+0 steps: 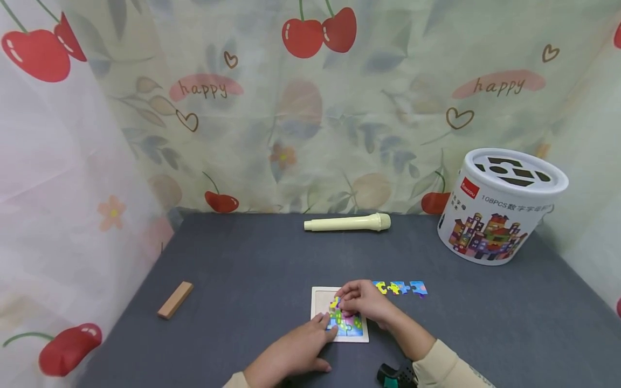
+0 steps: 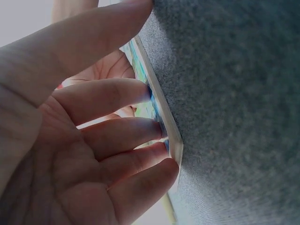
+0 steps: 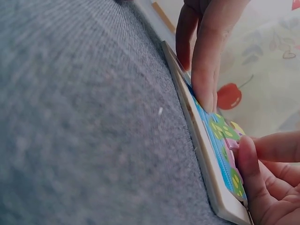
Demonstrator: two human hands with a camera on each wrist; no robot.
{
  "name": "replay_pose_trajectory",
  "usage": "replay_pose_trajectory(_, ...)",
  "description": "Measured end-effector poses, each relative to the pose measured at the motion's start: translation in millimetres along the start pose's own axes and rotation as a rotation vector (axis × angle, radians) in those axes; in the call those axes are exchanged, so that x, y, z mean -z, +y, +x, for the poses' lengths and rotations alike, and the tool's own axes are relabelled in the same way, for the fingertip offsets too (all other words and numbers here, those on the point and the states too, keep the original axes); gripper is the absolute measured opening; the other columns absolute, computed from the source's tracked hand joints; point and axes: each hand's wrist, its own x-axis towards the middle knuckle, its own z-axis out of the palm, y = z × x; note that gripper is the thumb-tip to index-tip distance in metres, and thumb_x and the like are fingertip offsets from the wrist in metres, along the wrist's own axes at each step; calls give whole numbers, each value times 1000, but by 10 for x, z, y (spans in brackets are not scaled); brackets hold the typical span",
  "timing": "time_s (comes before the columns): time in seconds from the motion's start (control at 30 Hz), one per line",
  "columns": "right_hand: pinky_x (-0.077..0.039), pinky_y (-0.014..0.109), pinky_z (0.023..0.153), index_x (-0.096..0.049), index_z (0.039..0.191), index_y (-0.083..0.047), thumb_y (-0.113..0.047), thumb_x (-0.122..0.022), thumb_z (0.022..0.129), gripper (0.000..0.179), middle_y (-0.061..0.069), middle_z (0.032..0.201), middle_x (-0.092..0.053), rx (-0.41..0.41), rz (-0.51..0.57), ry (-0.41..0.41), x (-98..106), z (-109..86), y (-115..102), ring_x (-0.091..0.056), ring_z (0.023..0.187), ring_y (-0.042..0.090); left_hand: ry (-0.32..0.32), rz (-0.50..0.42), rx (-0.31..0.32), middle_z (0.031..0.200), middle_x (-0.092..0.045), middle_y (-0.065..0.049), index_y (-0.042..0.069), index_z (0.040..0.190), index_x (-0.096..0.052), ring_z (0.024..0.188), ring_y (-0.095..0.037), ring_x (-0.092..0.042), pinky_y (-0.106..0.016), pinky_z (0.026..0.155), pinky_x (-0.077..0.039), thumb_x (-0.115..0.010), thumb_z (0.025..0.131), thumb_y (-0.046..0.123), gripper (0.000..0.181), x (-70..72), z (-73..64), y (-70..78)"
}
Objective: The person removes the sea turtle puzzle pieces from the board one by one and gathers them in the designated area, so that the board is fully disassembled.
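Wooden puzzle frame (image 1: 322,295) sits on tabletop (image 1: 242,269), left hand (image 1: 308,342) touching it with relaxed fingers, right hand (image 1: 365,299) pinching a yellow piece (image 1: 335,303) by the laid pieces (image 1: 356,330); looks mid-fitting, next move likely calls for aligning, then pressing.

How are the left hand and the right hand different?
The left hand touches the puzzle with its fingers, while the right hand pinches a puzzle piece. The left hand's fingers are fairly straight; the right hand's are curled. Both are bare and come out of cream sleeves.
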Motion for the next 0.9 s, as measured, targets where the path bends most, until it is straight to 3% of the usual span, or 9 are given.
replay_pose_trajectory(0.23,-54,23,61,-59,104,12,-1,-63,83,25,-1,71,-63,-9,39,2,-6,-3,18,-60,61,6,-5,3,-4,139,-47,-18,12,130,-56,130,-30,-44,-33,101,-43,-78,72,34,66,-6,5,-1)
replay_pose_trajectory(0.5,-54,25,63,-59,107,12,-1,-63,85,26,1,73,-64,-4,29,89,37,1,-47,-60,63,7,9,11,-17,138,-48,-18,12,126,-57,129,-32,-45,-34,101,-42,-78,72,34,62,5,4,1)
replay_pose_trajectory(0.9,-55,29,66,-60,111,9,-9,-64,86,31,1,79,-66,5,6,55,299,-71,-98,-63,68,10,13,27,-4,138,-49,-17,12,129,-56,129,-31,-46,-34,101,-42,-77,72,37,65,15,4,14)
